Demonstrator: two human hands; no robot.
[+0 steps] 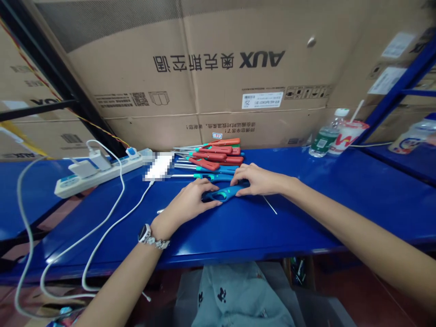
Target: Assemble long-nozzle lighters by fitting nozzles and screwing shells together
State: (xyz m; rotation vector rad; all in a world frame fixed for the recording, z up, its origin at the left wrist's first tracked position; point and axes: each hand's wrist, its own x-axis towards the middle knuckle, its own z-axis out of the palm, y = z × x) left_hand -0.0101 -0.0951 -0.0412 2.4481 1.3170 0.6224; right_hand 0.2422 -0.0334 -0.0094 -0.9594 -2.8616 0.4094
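A blue long-necked lighter (227, 193) with a green trigger lies sideways low over the blue shelf, held between both hands. My left hand (190, 202) closes its fingers and thumb around the trigger end. The lighter's metal tip (160, 211) shows past my left wrist, the rest of the neck hidden by the hand. My right hand (257, 179) pinches the handle's other end. Just behind lie more blue lighters (218, 177), and past them a pile of red lighters (213, 156) with metal necks. A thin white strip (270, 205) lies below my right hand.
A power strip (102, 172) with chargers and loose white cables (112, 222) takes up the left side. A pixelated white item (158, 166) lies beside the pile. At right stand a water bottle (323, 136) and a paper cup (345, 136). Cardboard (211, 91) walls the back.
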